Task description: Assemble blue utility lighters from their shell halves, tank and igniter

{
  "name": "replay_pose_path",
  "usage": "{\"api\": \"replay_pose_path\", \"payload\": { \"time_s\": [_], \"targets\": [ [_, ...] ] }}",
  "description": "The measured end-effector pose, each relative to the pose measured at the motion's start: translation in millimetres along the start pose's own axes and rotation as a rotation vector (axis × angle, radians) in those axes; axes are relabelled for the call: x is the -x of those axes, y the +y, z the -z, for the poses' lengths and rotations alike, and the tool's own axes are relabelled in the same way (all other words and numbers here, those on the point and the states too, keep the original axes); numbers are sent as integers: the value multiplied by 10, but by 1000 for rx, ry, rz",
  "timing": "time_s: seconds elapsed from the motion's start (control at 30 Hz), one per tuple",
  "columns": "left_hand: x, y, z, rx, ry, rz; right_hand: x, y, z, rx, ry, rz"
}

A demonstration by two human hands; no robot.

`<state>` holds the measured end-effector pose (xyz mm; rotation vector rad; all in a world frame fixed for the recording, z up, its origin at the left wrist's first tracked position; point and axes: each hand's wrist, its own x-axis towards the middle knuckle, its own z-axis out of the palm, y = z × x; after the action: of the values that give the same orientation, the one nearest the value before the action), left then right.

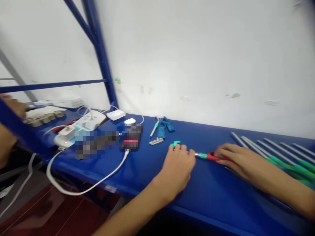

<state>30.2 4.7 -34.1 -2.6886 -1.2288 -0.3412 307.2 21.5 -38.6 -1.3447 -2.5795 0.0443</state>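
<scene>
Blue bench top [216, 190] runs along a plain white wall [197, 49], with a blue shelving frame [98, 49] rising at the left, and that is where I have both hands down. My left hand [179, 167] lies palm down on the bench, fingers curled close together, their tips at the bare metal end of a thin rod [203, 155]. The blur keeps me from telling whether they actually grip it. My right hand [233, 160] comes in from the right with its fingers pressed together over the rod's red section, pinching it against the surface. The rod lies flat on the bench between the two hands, with a green band showing just left of the red part. A small teal piece [175, 143] sits just beyond my left fingertips. Past my right wrist, a row of grey rods with green ends [275, 149] lies side by side. Farther left I see blue-handled tools [163, 126] near the wall, a white power strip [86, 123], and a white cable [86, 188] looping off the bench edge. Another person's hand [12, 106] shows at the far left edge.
</scene>
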Motion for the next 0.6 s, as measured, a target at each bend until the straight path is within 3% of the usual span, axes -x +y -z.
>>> {"api": "replay_pose_path", "payload": {
  "time_s": [0.17,0.33,0.5,0.6],
  "targets": [
    [-26,-269,149,14,37,81,-230,-103,278,29,-50,-47],
    [-77,-527,134,19,78,129,-188,-101,309,44,4,-119],
    [-33,-574,-20,-5,101,174,212,-219,132,56,108,-213],
    [32,-576,-121,-59,219,225,599,-368,-62,138,284,-311]
  ]
}}
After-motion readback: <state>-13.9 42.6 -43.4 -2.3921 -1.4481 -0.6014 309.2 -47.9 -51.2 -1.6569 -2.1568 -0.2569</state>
